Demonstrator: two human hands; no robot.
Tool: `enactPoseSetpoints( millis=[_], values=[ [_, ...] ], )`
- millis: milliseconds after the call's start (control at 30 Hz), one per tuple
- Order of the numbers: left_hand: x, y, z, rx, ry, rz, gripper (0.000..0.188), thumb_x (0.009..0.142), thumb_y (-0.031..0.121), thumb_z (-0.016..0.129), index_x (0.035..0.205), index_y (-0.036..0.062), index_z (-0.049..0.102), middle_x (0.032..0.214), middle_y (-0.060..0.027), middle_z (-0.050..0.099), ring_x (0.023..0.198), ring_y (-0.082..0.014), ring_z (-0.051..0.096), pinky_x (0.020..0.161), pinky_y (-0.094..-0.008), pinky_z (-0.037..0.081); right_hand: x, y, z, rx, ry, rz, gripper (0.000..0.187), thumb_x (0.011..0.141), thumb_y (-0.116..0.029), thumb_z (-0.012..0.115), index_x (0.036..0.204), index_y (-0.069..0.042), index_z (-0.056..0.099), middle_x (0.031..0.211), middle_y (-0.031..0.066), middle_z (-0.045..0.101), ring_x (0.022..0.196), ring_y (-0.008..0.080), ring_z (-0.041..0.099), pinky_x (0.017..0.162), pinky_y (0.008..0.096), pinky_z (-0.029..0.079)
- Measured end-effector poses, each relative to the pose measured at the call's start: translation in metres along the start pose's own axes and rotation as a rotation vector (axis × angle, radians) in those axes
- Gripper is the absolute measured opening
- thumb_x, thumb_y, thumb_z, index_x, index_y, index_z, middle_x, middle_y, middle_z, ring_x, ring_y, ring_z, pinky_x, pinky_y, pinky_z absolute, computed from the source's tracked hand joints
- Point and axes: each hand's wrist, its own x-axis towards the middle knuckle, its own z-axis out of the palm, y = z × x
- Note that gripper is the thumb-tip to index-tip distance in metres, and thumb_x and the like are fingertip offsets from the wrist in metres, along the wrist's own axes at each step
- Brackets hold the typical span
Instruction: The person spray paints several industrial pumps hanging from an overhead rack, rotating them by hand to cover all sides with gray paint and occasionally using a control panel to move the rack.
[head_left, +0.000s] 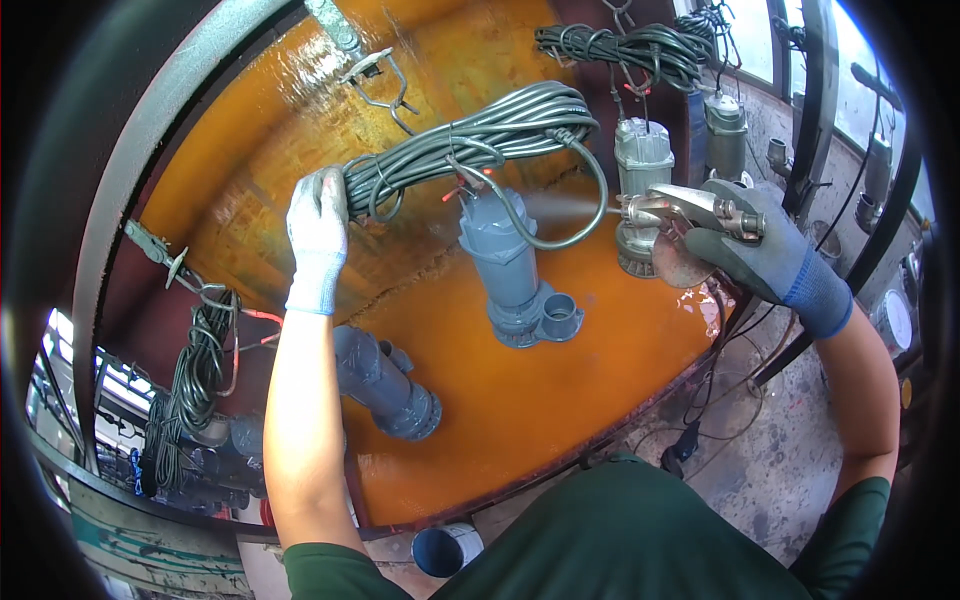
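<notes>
Your left hand (318,215) grips the cable coil (470,138), fingers curled shut, at the central pump (505,262)'s twelve o'clock. Your right hand (765,248), fingers wrapped, holds the spray gun (690,206) at three.

A glossy orange panel (450,440) is spreading below and behind two grey-blue pumps (505,265); the view is not showing whether they are touching it. Pale patches (702,312) are marking its right corner. To the lower right, a stained grey floor (790,470) is stretching out, with dark cables looping over it and a black fitting (685,443) lying near the panel's edge
</notes>
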Motion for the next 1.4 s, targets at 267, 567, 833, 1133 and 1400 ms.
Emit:
enactPoseSetpoints(
  millis=[267,567,833,1133,1400],
  values=[
    [-0.005,-0.003,-0.002,-0.073,0.026,-0.116,0.028,0.108,0.022,0.058,0.114,-0.001,0.074,0.114,-0.0211,0.071,0.104,-0.0373,0.068,0.096,-0.0434,0.053,-0.025,-0.001,0.014,-0.222,-0.248,0.068,0.025,0.102,-0.021,0.073,0.116,0.0,0.068,0.09,0.0061,0.073,0.083,0.0138,0.069,0.077,0.0316,0.056],
    [0.001,-0.024,0.003,0.153,-0.015,0.172,0.028,0.109,0.021,0.057,0.117,-0.0006,0.073,0.118,-0.0197,0.072,0.111,-0.0376,0.066,0.1,-0.0434,0.052,-0.058,0.018,0.049,0.258,-0.017,0.279,0.039,0.099,-0.023,0.079,0.13,-0.001,0.069,0.105,0.0042,0.075,0.095,0.0092,0.067,0.085,0.0285,0.055],
    [0.007,-0.028,0.025,-0.106,0.164,-0.091,0.05,0.111,0.027,0.051,0.151,-0.0021,0.057,0.15,-0.0277,0.06,0.139,-0.0398,0.057,0.119,-0.0442,0.042,-0.082,0.027,0.046,0.121,0.103,0.389,0.027,0.101,-0.016,0.073,0.122,0.0,0.07,0.093,0.0036,0.072,0.081,0.0083,0.066,0.075,0.0284,0.056],
    [-0.012,0.112,-0.01,-0.372,0.162,-0.047,0.055,0.117,0.033,0.043,0.157,-0.0033,0.049,0.158,-0.0216,0.053,0.147,-0.0304,0.051,0.125,-0.0424,0.036,-0.059,-0.006,0.078,-0.049,-0.052,0.14,0.027,0.092,-0.013,0.082,0.112,-0.003,0.066,0.087,0.0168,0.071,0.079,0.0351,0.073,0.074,0.0415,0.056],
    [-0.025,0.156,0.0,-0.617,-0.108,0.002,0.038,0.111,0.017,0.046,0.139,0.0011,0.067,0.141,-0.0145,0.064,0.132,-0.0232,0.06,0.119,-0.0398,0.043,-0.029,0.034,0.045,-0.408,-0.025,0.118,0.023,0.098,-0.024,0.074,0.11,-0.006,0.067,0.086,0.0158,0.073,0.077,0.0335,0.074,0.07,0.0447,0.057]
  ],
)
